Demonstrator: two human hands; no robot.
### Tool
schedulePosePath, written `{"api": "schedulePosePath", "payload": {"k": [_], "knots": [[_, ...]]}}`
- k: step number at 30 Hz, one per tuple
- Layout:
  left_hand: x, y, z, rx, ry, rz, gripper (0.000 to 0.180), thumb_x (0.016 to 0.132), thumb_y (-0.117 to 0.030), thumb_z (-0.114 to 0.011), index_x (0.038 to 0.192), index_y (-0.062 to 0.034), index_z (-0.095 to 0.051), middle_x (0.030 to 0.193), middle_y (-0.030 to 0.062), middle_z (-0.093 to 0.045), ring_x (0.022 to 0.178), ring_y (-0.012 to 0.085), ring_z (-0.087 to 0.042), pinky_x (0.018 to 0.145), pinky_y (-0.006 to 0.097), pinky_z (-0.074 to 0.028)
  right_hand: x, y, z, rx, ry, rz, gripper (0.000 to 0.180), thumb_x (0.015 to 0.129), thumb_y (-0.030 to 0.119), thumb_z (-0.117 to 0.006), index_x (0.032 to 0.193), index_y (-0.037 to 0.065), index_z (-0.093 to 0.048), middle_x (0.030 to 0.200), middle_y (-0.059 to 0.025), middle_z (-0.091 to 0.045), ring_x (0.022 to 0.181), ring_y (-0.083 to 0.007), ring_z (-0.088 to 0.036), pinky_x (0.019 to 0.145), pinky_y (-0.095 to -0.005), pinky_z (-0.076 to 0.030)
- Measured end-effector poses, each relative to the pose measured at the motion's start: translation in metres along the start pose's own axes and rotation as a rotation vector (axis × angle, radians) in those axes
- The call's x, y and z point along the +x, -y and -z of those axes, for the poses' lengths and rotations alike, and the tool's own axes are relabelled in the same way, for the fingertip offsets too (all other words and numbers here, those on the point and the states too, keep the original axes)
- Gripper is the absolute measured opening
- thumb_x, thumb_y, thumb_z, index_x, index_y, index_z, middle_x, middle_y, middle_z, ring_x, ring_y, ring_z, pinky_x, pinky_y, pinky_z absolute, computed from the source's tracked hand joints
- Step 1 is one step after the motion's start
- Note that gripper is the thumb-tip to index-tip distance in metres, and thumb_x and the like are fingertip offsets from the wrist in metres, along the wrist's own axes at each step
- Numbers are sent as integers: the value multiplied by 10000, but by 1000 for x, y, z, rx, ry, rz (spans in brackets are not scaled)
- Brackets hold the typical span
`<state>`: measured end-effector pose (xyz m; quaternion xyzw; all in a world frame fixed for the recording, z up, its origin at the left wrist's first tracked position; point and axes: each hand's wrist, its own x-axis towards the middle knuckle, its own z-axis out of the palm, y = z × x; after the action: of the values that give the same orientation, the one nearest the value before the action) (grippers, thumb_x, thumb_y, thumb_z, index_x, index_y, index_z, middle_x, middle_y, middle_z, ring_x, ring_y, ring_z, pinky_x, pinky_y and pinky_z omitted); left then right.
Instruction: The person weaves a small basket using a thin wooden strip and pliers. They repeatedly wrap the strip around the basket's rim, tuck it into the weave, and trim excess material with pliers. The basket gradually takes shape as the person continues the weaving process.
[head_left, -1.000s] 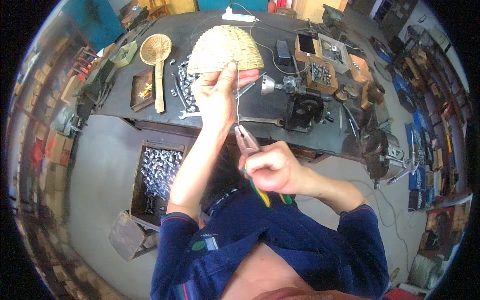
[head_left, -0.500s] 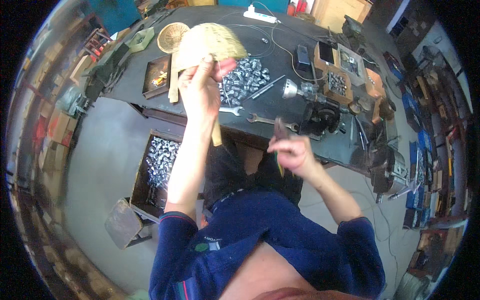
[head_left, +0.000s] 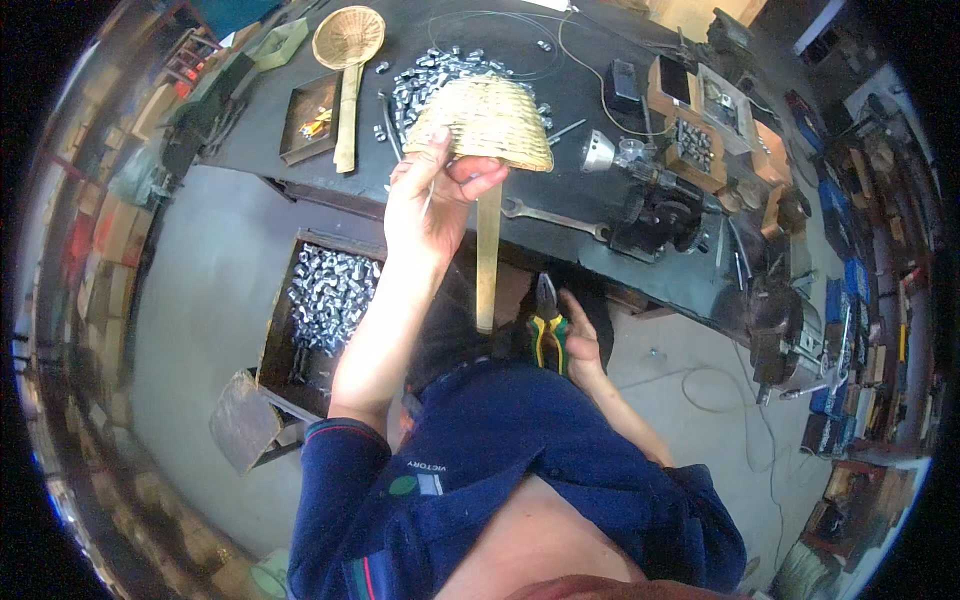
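My left hand is closed on the rim of a woven bamboo strainer, raised above the table's near edge. Its bowl is turned upside down, and its flat bamboo handle hangs down toward my lap. A thin pale strand shows by the palm. Low in front of my waist, my right hand has a pair of pliers with green and yellow handles, jaws pointing up. A second bamboo strainer lies on the table at the far left, bowl up.
Behind the raised strainer, shiny metal parts are heaped on the dark table. A wrench and a small machine are to the right. At left are a shallow tray and, lower, a box of metal parts.
My left hand has brought the strainer to the right and lower. My right hand has dropped toward my waist with the pliers. The view has shifted slightly.
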<state>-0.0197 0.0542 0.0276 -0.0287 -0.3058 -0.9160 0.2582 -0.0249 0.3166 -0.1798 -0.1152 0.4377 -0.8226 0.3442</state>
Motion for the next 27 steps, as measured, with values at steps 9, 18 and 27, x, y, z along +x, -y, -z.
{"api": "schedulePosePath", "payload": {"k": [9, 18, 27], "knots": [[-9, 4, -4, 65, -60, -67, 198, 871, -55, -556, 1031, 61, -571, 938, 194, -634, 793, 282, -662, 756, 423, -565, 20, 78, -23, -124, 214, -577, 369, 748, -3, -511, 1100, -114, -529, 920, -180, -608, 430, -47, -361, 386, -177, -243], [-9, 34, -13, 272, -87, -98, 240, 886, -109, -553, 1058, 58, -565, 995, 191, -626, 846, 271, -650, 808, 404, -537, 51, 180, -96, -54, 596, -406, 946, 642, 340, -758, 1368, -48, -293, 1096, -267, -575, 364, -52, -431, 320, -183, -354], [3, 30, -17, 87, -55, 133, 438, 919, -262, -481, 1233, 33, -409, 1096, 224, -585, 815, 314, -653, 743, 366, -537, 43, 212, -115, -12, 451, -619, 993, 620, 272, -813, 1364, -84, -262, 1200, -365, -457, 352, -63, -424, 305, -179, -293]]}}
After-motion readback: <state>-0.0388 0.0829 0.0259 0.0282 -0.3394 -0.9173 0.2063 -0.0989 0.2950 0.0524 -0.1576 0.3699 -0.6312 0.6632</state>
